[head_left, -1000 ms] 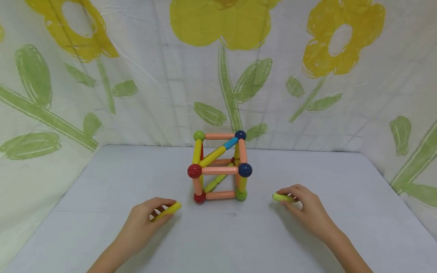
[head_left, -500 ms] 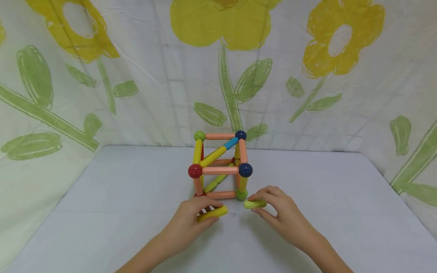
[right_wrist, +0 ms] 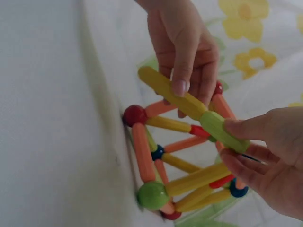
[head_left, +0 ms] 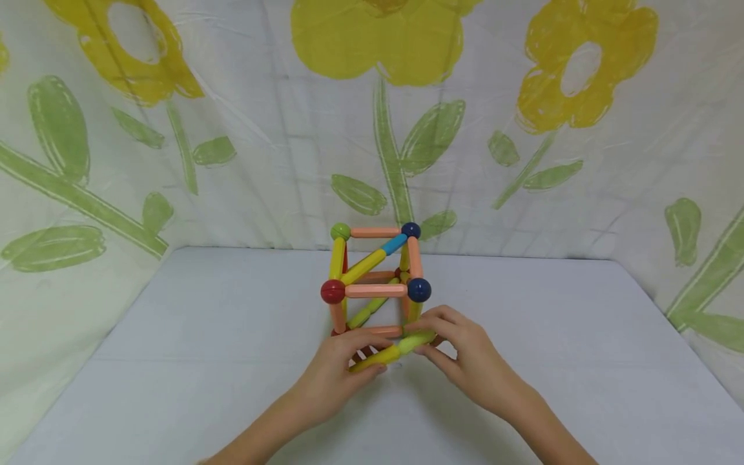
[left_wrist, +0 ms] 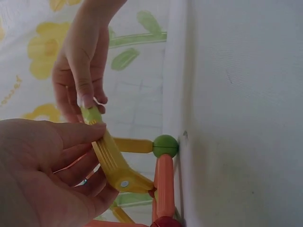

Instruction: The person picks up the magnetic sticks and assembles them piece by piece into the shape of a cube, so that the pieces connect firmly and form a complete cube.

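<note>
My left hand (head_left: 334, 371) pinches a yellow rod (right_wrist: 171, 92) between thumb and fingers. In my right hand (head_left: 462, 355) is a shorter light-green rod (right_wrist: 218, 128), also pinched. The two rods meet end to end in one line just in front of a cube frame. That frame is built of salmon rods (head_left: 374, 290) and yellow rods joined by balls: a red ball (head_left: 333, 291), a dark blue ball (head_left: 419, 290) and a green ball (head_left: 340, 232) show on top. A yellow and blue diagonal (head_left: 372, 259) crosses its top. Both hands partly cover the frame's lower front edge.
The frame stands on a table with a pale cloth (head_left: 232, 290), toward its back. Behind it hangs a white curtain (head_left: 261, 161) painted with yellow flowers and green leaves. A light-green diagonal (head_left: 367, 312) runs through the frame's bottom.
My left hand has moved right with the yellow rod and my right hand left with the light-green rod. The rods, apart before, now join at their ends. The frame stays in place.
</note>
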The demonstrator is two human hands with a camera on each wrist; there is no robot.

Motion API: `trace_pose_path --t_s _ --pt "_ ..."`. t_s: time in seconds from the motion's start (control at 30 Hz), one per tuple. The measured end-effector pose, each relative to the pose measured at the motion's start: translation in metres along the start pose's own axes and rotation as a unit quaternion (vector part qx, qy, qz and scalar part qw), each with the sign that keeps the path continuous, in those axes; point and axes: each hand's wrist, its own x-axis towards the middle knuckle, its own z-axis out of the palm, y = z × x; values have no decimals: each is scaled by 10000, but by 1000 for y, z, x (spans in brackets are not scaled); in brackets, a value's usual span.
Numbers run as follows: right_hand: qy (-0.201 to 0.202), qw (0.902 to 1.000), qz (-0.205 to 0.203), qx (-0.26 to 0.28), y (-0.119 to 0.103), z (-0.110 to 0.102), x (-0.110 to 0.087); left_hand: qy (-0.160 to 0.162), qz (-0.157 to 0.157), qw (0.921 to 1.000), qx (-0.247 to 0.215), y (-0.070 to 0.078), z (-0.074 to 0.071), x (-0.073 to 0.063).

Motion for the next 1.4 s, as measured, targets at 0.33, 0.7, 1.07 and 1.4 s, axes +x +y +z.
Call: trace_pose_path --t_s 0.33,0.7,1.07,1.4 --pt "1363 9898 -29 -417 3 -12 12 731 -643 9953 2 -14 4 4" --pt "946 9945 417 -144 12 -11 28 1317 -448 9897 -340 -19 12 13" --pt "989 9940 441 179 14 -2 36 1263 -667 9896 194 -34 9 6" --pt "1132 9927 375 192 18 0 35 958 -1740 9703 1381 -47 -10 1"
